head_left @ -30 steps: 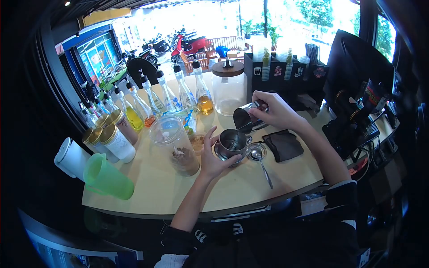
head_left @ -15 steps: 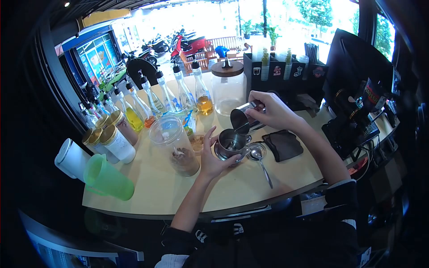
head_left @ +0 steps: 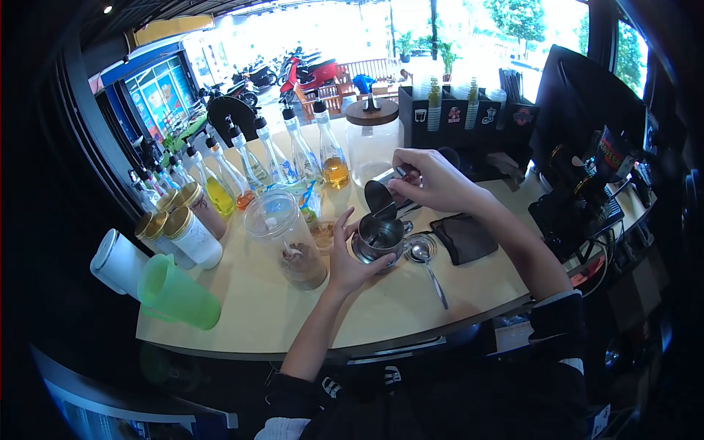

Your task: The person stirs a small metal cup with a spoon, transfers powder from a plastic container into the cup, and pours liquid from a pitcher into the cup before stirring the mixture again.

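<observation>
Strong daylight from the open front overexposes the street behind, the counter (head_left: 381, 293) stays evenly lit, and fisheye edges curve into black.

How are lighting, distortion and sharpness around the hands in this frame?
Head view: heavy fisheye bends the counter and blackens the corners; the street behind is blown out; the right hand tilting the small pitcher over the metal cup, which the left hand grips, is evenly lit and reasonably sharp.

The right hand (head_left: 429, 180) has tipped the small pitcher (head_left: 383, 195) further over the steel cup (head_left: 378, 236).
</observation>
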Demonstrator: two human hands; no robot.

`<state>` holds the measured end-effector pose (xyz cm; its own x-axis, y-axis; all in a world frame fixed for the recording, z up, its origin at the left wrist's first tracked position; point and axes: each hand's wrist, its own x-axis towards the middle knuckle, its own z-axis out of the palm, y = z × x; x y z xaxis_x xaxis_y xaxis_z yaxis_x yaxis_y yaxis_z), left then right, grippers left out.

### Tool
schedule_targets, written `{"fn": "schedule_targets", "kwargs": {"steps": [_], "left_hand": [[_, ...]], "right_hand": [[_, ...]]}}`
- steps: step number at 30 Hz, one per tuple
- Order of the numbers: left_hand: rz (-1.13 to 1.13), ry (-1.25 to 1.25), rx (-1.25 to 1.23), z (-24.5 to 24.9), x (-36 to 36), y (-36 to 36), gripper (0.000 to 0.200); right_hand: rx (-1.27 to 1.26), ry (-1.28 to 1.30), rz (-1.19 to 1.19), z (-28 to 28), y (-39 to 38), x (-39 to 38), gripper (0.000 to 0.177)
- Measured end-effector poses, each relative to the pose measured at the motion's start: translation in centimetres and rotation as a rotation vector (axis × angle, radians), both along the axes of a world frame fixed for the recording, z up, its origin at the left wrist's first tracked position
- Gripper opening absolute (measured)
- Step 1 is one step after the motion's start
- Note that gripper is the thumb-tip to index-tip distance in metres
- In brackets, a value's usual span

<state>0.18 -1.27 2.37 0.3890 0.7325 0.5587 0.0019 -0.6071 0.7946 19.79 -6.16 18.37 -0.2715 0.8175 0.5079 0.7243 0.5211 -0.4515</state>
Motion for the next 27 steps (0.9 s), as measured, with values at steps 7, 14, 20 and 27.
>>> {"fn": "schedule_targets", "kwargs": {"steps": [7,14,20,27], "left_hand": [[-0.012,-0.004,0.009,-0.4,0.1,0.1,0.110],[0.001,-0.023,0.065,-0.7,0.3,0.3,0.111],[0.008,-0.044,0.112,-0.7,0.3,0.3,0.110],[0.015,-0.058,0.123,-0.6,0.2,0.2,0.110]], "right_hand": [[-0.019,-0.027,0.025,0.4,-0.8,-0.8,0.027],[-0.008,-0.010,0.033,0.4,-1.3,-0.4,0.027],[-0.028,-0.016,-0.016,0.5,-1.7,0.6,0.026],[-0.026,0.033,-0.015,0.0,-1.8,1.6,0.026]]}}
